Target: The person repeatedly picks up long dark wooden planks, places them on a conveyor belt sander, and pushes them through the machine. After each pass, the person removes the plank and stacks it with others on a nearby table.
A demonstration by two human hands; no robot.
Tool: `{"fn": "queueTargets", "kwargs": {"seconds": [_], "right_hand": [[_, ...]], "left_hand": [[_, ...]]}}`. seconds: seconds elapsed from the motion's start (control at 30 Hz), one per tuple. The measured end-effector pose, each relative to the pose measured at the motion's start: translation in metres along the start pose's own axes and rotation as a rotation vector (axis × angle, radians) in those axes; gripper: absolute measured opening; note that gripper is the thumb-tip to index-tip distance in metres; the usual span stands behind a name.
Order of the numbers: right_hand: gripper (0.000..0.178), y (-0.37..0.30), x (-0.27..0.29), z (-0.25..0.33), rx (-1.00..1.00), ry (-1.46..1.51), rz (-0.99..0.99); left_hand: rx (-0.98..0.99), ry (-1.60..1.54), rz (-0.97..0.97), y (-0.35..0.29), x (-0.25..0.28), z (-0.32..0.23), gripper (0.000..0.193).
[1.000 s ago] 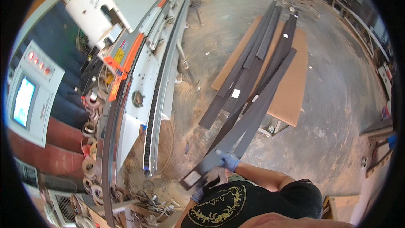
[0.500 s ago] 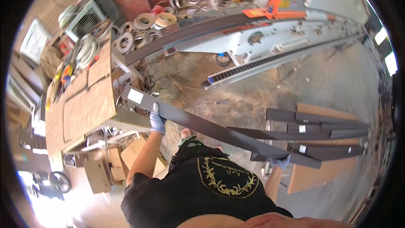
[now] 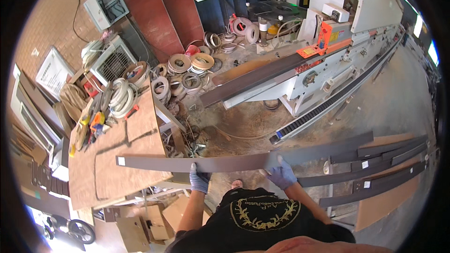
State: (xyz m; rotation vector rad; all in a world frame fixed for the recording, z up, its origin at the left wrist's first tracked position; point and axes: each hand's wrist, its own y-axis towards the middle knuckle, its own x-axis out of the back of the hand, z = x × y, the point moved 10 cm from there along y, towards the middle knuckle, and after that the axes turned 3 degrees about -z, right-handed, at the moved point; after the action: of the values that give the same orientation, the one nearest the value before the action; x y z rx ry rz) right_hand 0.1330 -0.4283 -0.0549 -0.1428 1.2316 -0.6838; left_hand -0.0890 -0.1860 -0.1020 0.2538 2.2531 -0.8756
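Note:
A long, narrow dark brown board (image 3: 225, 163) lies crosswise in front of me, with a small white label near its left end. My left hand (image 3: 199, 181), in a grey-blue glove, grips its near edge, thumb on the upper face and fingers hidden below. Farther right, my gloved right hand (image 3: 282, 175) is closed on the same edge, its thumb also on top. The board's left end reaches over a plywood-topped table (image 3: 126, 159); I cannot tell whether they touch. Its right part extends toward a stack of similar dark boards (image 3: 389, 159).
Beyond the board stands a long white machine (image 3: 300, 86) with an orange guard (image 3: 323, 40) and a black roller track (image 3: 323, 107). Rolls of edge banding (image 3: 180, 63) cover the floor behind. Cables and tools (image 3: 123, 98) lie on the table; cardboard boxes (image 3: 133, 234) sit below it.
The board has swung from a slant to nearly level across the view. My right hand is now much closer to my left one. The view has shifted, showing more of the machine and wall.

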Motion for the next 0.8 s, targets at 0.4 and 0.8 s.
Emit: {"fn": "queueTargets", "kwargs": {"seconds": [0.4, 0.8], "right_hand": [[0.040, 0.187, -0.160, -0.125, -0.287, -0.206, -0.040], [0.046, 0.246, -0.130, -0.158, -0.335, -0.834, 0.078]], "left_hand": [[-0.879, 1.174, 0.098, 0.015, -0.011, -0.189, 0.028], [-1.101, 1.673, -0.466, 0.052, 0.023, -0.281, 0.051]]}}
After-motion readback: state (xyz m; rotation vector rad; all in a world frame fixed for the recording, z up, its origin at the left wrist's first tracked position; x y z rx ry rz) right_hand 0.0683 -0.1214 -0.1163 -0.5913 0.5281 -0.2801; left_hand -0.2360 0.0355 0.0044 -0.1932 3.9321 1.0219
